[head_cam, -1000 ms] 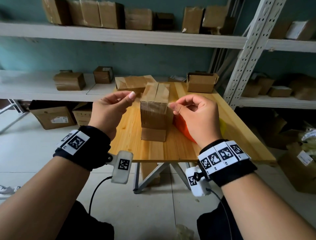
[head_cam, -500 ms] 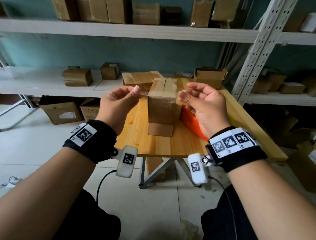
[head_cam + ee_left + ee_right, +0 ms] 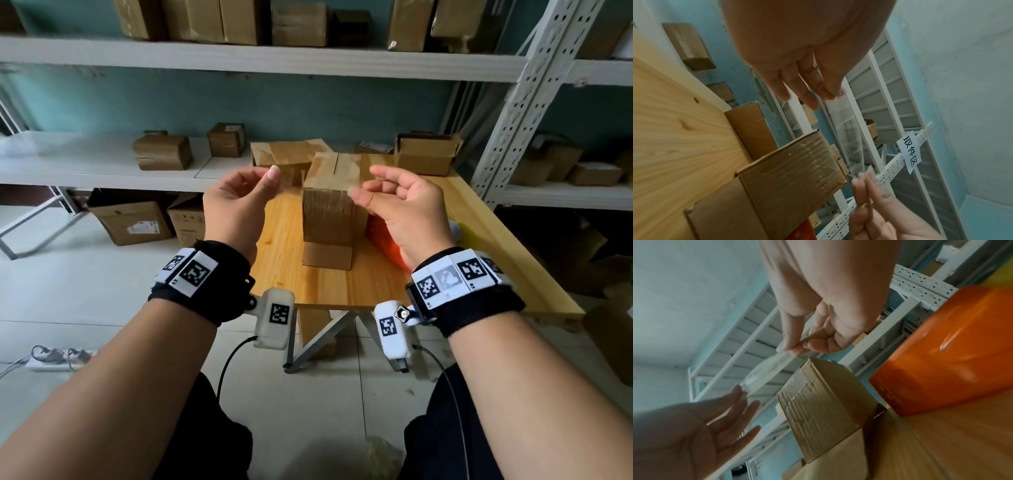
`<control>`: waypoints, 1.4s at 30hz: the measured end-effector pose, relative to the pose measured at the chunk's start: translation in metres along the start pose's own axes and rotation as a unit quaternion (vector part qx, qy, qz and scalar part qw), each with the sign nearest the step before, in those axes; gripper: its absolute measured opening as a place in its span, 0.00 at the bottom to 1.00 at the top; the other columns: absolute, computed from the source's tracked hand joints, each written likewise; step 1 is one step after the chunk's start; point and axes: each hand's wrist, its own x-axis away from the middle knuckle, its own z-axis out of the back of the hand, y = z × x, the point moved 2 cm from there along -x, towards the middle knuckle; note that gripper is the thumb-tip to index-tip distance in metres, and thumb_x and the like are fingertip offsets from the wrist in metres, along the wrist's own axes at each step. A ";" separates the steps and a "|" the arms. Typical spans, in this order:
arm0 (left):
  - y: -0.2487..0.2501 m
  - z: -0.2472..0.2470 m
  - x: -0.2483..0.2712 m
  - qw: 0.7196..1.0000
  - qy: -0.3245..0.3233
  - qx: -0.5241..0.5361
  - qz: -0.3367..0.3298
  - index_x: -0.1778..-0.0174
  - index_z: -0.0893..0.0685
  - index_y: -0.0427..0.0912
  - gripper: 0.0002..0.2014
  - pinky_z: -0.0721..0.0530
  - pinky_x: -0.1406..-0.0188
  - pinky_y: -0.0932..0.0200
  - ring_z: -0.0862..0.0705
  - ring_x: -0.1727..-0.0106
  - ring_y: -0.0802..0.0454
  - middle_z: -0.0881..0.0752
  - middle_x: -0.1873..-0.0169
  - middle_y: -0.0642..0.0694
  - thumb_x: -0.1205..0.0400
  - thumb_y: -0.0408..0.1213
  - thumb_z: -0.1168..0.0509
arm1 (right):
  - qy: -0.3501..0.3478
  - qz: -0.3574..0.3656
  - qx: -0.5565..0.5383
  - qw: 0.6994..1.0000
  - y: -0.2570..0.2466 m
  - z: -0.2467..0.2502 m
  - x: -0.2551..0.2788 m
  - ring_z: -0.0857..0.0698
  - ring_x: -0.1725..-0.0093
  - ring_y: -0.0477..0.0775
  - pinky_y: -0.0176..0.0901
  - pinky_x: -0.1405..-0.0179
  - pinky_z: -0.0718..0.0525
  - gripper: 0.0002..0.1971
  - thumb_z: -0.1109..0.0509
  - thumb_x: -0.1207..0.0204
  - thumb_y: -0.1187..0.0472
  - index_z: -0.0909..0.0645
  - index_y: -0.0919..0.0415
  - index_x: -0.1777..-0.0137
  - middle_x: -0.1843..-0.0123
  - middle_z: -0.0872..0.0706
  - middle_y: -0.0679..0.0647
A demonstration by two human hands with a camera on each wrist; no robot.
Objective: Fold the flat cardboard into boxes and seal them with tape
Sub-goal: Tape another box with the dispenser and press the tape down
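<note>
A folded cardboard box (image 3: 328, 212) stands upright on the wooden table (image 3: 342, 291). Its top flaps are closed and one bottom flap (image 3: 327, 257) lies flat toward me. A strip of clear tape (image 3: 849, 133) is stretched between my hands, just in front of the box's top edge. My left hand (image 3: 271, 178) pinches one end between thumb and fingers, its other fingers straight in the left wrist view. My right hand (image 3: 359, 192) pinches the other end (image 3: 793, 349) to the right of the box (image 3: 818, 402). Neither hand touches the box.
An orange tape dispenser (image 3: 380, 233) lies on the table right of the box, behind my right hand. More boxes (image 3: 426, 154) stand at the table's far edge and on white shelves (image 3: 85, 161) behind. Shelf uprights (image 3: 513, 102) rise at right.
Both hands have lifted a little with the tape strip still stretched between them. The free fingers of my right hand have uncurled. The box has not moved.
</note>
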 end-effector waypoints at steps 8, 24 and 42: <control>0.002 0.002 0.002 0.999 0.002 0.004 -0.043 0.46 0.08 0.33 0.11 0.10 0.43 0.51 0.10 0.53 0.47 0.08 0.55 0.36 0.18 0.37 0.21 | -0.022 0.011 0.036 0.999 -0.005 0.003 0.004 0.04 0.51 0.51 0.42 0.53 0.09 0.18 0.14 0.27 0.64 0.10 0.62 0.38 0.54 0.04 0.53; -0.004 -0.011 -0.001 0.995 -0.018 -0.057 -0.082 0.48 0.15 0.43 0.07 0.09 0.42 0.50 0.11 0.53 0.54 0.10 0.57 0.51 0.11 0.42 0.30 | 0.000 0.108 0.108 0.988 -0.011 0.006 0.003 0.08 0.44 0.45 0.47 0.38 0.09 0.05 0.17 0.22 0.58 0.08 0.57 0.51 0.43 0.06 0.49; -0.021 -0.020 -0.009 0.996 0.032 0.013 0.076 0.64 0.08 0.50 0.07 0.14 0.35 0.50 0.10 0.50 0.52 0.07 0.60 0.49 0.22 0.44 0.18 | 0.034 -0.034 0.005 0.999 -0.002 0.007 -0.002 0.05 0.51 0.53 0.48 0.45 0.06 0.28 0.17 0.22 0.57 0.18 0.56 0.23 0.56 0.04 0.53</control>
